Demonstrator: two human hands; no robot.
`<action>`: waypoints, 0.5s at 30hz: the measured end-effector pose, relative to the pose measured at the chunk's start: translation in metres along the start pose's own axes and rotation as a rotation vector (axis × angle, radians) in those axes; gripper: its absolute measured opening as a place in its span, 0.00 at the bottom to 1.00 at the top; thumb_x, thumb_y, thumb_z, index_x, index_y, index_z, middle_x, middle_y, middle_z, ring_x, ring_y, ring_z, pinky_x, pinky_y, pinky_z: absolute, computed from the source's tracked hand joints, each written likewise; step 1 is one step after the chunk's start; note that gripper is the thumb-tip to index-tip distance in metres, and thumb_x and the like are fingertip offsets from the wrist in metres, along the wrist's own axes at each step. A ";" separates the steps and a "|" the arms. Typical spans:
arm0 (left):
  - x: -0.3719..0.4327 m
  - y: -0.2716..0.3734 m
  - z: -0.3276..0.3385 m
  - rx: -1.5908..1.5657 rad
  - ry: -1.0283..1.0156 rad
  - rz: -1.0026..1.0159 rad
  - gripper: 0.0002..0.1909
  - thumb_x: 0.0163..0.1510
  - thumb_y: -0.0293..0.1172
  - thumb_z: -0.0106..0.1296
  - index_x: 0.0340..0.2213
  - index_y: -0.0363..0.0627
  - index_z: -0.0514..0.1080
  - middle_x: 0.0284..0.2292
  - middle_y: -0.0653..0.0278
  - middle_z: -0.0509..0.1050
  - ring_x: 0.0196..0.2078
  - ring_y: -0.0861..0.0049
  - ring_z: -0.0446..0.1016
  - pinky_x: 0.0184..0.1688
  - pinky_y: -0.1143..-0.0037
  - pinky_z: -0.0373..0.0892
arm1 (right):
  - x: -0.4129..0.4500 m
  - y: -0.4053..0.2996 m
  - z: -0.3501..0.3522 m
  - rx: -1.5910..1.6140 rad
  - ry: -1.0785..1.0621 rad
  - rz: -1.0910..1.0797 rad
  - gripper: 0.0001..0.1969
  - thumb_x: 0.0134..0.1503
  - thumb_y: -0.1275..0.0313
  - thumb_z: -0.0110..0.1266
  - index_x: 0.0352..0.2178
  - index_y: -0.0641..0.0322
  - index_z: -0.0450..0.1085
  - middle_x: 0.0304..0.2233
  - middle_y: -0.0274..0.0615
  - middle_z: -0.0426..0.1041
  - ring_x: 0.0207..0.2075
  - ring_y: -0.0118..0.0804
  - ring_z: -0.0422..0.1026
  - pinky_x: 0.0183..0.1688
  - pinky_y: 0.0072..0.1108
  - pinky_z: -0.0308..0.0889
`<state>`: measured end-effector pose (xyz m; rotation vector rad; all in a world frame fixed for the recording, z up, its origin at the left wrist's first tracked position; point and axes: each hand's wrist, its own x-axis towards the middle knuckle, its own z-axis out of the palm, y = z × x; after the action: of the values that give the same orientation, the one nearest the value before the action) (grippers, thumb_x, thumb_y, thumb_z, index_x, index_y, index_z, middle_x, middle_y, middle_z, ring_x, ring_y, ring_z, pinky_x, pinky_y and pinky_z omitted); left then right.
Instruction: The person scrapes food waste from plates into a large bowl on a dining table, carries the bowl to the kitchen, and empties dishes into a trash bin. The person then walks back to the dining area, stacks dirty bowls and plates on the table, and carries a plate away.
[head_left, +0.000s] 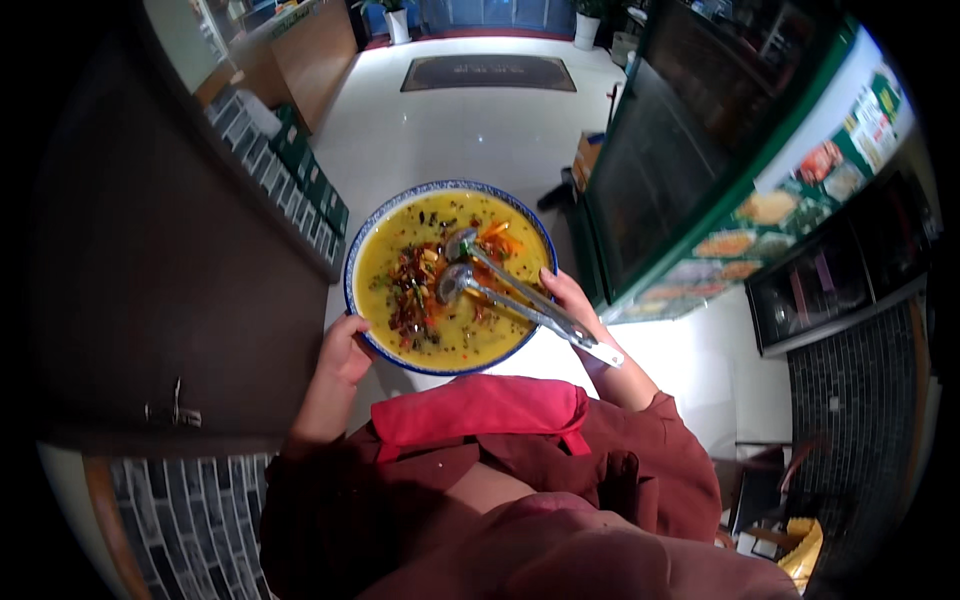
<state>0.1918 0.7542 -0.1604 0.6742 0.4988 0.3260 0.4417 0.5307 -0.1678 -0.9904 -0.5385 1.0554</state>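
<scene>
A large round bowl (450, 367) with a blue-patterned rim is held level in front of my red apron. Yellow broth (480, 337) fills it, topped with dark dried chillies, peppercorns and some orange shreds. My left hand (349, 346) grips the rim at the lower left, thumb over the edge. On the right side my right hand (574, 300) holds the bowl, partly hidden by metal serving tongs (525, 304). The tongs rest across the bowl with their two scoop-shaped heads in the broth, and their handle sticks out over the rim above my right wrist.
A dark door (172, 225) with a metal handle stands close on the left. On the right is a green-framed glass-door cabinet (675, 150) with food pictures on its side. Green boxes (307, 169) line the left wall. A doormat (487, 73) lies ahead on the shiny tiled floor.
</scene>
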 end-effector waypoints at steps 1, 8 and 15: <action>0.029 0.008 0.003 -0.047 -0.040 0.021 0.20 0.40 0.22 0.37 0.39 0.33 0.59 0.37 0.54 0.66 0.38 0.67 0.67 0.41 0.70 0.65 | 0.025 -0.011 -0.010 -0.012 0.000 -0.014 0.24 0.50 0.60 0.44 0.44 0.65 0.54 0.40 0.42 0.63 0.40 0.29 0.63 0.41 0.19 0.59; 0.220 0.061 0.057 0.041 0.043 0.169 0.19 0.51 0.35 0.40 0.42 0.35 0.58 0.39 0.58 0.66 0.40 0.71 0.66 0.41 0.73 0.63 | 0.185 -0.071 -0.095 -0.006 0.075 -0.045 0.23 0.50 0.60 0.44 0.44 0.65 0.54 0.37 0.41 0.64 0.38 0.26 0.63 0.38 0.16 0.60; 0.436 0.133 0.141 0.125 -0.119 0.138 0.23 0.53 0.41 0.35 0.44 0.34 0.54 0.43 0.56 0.62 0.44 0.70 0.63 0.45 0.73 0.60 | 0.351 -0.156 -0.195 0.126 0.148 -0.057 0.25 0.50 0.59 0.43 0.43 0.68 0.55 0.37 0.42 0.65 0.35 0.27 0.65 0.36 0.15 0.61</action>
<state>0.6143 0.9724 -0.1217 0.8470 0.3624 0.3844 0.8152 0.7448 -0.1530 -0.9281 -0.3729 0.9453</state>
